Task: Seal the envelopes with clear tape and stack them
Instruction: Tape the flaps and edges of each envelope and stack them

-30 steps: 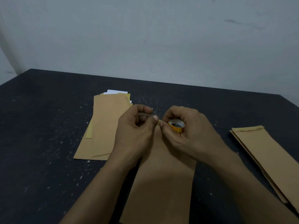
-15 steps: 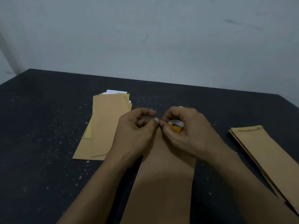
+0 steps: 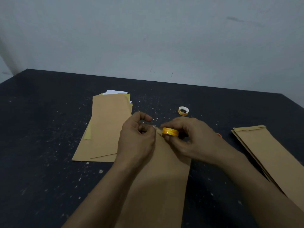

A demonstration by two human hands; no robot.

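Envelopes lie in three places on the dark tabletop [image 3: 41, 120]: a loose pile [image 3: 107, 129] to the left with white paper [image 3: 116, 92] showing at its far end, a neater stack [image 3: 271, 158] to the right, and a single brown envelope [image 3: 161, 178] lengthwise in front of the person. Both hands are close together over that envelope's far end. The right hand [image 3: 195, 142] grips a yellow tape roll [image 3: 170, 131] between thumb and fingers, held on edge just above the paper. The left hand [image 3: 138, 140], fingers curled, has thumb and forefinger pressed together right beside the roll, seemingly pinching the tape strip [image 3: 158, 130] drawn from it; the strip is clear and hard to make out. A second tape roll [image 3: 183, 110] lies flat on the tabletop beyond the right hand, apart from it
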